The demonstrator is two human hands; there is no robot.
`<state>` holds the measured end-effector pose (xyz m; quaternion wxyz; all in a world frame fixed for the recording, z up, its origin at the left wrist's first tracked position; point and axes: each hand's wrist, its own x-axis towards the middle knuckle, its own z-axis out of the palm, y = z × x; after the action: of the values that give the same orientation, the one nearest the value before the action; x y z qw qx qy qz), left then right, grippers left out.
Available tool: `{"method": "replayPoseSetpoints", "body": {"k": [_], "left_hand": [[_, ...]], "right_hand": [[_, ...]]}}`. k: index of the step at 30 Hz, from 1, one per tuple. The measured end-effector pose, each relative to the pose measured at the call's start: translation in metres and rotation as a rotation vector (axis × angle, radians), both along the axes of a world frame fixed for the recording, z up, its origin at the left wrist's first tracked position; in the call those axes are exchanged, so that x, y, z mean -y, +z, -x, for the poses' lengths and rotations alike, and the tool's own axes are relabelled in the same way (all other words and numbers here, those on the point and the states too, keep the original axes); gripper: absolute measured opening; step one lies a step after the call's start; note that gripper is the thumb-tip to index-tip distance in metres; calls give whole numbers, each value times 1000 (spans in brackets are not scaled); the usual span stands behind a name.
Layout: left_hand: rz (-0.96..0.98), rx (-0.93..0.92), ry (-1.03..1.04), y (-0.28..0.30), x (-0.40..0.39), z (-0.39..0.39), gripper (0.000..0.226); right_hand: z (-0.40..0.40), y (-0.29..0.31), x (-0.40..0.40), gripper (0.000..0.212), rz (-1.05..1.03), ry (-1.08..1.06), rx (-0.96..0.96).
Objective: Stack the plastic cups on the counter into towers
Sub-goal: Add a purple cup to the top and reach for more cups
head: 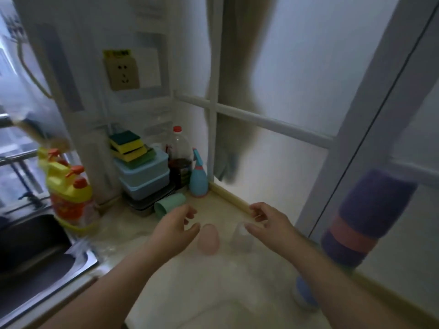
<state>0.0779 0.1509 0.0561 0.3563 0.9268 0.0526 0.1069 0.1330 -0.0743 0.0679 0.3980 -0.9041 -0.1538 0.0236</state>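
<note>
A pink cup stands upside down on the pale counter, blurred. To its right stands a clear cup, also upside down. A green cup lies on its side further back. A tall tower of purple and pink cups rises at the right, close to the camera, above a blue cup. My left hand hovers open just left of the pink cup. My right hand is open, its thumb at the clear cup's top.
A steel sink is at the left. Yellow detergent bottles stand beside it. Blue boxes with sponges on top, a dark bottle and a blue spray bottle crowd the back corner. A frosted window bounds the right.
</note>
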Motion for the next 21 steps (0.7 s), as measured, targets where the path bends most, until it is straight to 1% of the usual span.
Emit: {"method": "replayPoseSetpoints", "body": {"k": [6,11,16,19,21], "left_hand": [[24,-61,92,-25,-28,19,28],[27,-49,134,-29,-60,8,25],[0,-115,117,-40,-102,-24,27],[-21,-147,71,-47,-129,-58,30],[-45,-171,33,-55,-147,-85,36]], "right_hand": [[1,-27,-36,45,-12,75,-59],[-9,-41,-65,43,65,109,-78],[-36,-53,-106,42,47,86,-118],[-55,-61,-140,44,43,61,-155],[-70,-69,-160,45,55,57,-168]]}}
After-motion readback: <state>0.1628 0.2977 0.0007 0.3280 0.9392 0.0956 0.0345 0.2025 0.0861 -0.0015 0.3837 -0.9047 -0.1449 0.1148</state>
